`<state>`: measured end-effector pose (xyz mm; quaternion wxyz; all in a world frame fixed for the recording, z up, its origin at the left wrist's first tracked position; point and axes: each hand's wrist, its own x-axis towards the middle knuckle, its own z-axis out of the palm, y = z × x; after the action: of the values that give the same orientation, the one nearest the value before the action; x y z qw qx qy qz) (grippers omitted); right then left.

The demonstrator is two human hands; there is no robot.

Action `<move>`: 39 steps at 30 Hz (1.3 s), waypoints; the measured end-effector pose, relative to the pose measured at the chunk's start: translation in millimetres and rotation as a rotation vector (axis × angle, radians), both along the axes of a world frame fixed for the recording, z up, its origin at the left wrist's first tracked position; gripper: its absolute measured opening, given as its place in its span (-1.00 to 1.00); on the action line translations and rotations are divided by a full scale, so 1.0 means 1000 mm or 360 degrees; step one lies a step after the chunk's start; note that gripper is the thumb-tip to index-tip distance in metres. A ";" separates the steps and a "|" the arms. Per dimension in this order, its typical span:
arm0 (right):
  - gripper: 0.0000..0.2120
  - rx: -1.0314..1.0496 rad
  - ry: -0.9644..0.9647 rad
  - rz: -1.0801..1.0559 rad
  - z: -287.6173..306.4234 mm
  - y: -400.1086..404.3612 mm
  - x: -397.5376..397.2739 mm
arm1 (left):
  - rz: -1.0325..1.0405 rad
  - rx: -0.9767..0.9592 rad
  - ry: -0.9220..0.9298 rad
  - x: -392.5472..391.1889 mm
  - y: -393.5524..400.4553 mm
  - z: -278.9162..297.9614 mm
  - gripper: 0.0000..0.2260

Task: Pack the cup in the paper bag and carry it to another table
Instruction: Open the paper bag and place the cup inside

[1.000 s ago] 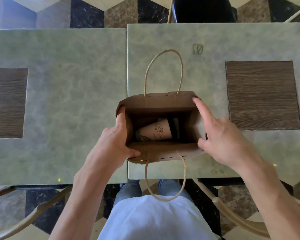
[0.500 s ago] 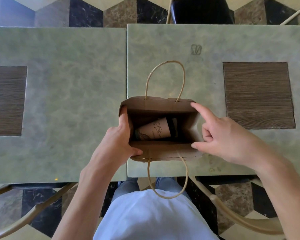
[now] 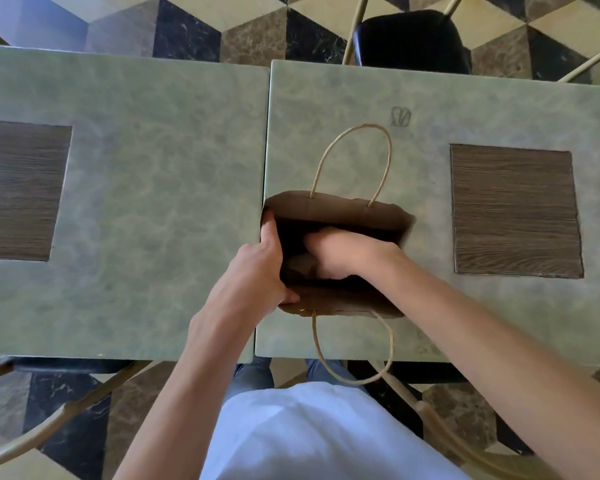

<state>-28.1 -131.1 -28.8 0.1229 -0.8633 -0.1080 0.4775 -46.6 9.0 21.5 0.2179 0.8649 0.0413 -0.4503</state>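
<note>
A brown paper bag [image 3: 340, 206] stands open on the right green table [image 3: 482, 317], near its left front corner. My left hand [image 3: 257, 268] grips the bag's left wall, thumb inside the rim. My right hand [image 3: 347, 254] is plunged into the bag's mouth, fingers curled down around the brown paper cup [image 3: 300, 265], which lies at the bottom. Only a small patch of the cup shows under the hand. One twine handle [image 3: 355, 131] lies flat on the far side. The other handle [image 3: 392, 344] hangs over the table's near edge.
A second green table [image 3: 153, 174] butts against the left side, with a narrow seam between them. Each table has a dark wood inlay [image 3: 515, 211]. A black chair [image 3: 409, 39] stands beyond the far edge. Curved chair frames [image 3: 49, 420] flank my legs over the patterned floor.
My right hand left the bag's right rim and went down inside the bag onto the cup, hiding most of it. My left hand kept its hold on the left wall.
</note>
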 end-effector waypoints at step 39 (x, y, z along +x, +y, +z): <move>-0.75 0.0291 0.1041 -0.2123 -0.038 -0.047 -0.008 | -0.0089 0.0003 0.0026 -0.004 -0.001 0.005 0.06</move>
<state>-35.8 -178.6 -67.0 0.4835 -0.5458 0.4413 0.5230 -50.5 8.5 26.6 0.2042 0.8622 0.0193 -0.4632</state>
